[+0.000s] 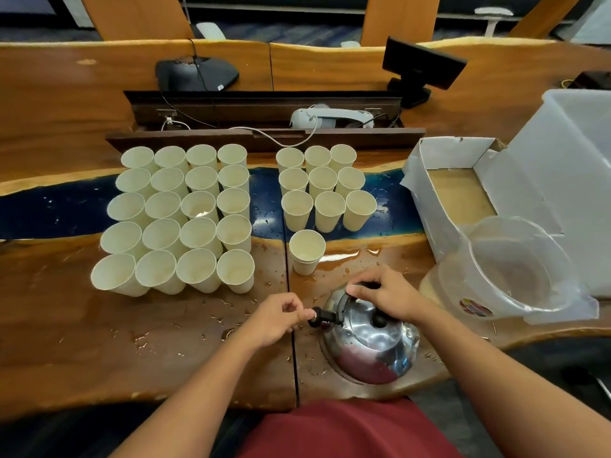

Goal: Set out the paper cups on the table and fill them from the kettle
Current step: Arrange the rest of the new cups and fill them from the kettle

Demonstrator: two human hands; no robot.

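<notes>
Surface: wooden table (66, 342) with blue resin band, wet with droplets.
Left block: paper cups (178, 219), four by five, rims touching.
Centre gap: bare strip between blocks.
Right block: three by three, single cup (306, 252) just in front.
Left hand (277, 317): pinching black spout cap (320, 317).
Kettle (370, 342): steel, near front edge.
Right hand (385, 294): curled round handle.
Far right: clear jug (509, 272), sticker unreadable; open white box (456, 180).
</notes>
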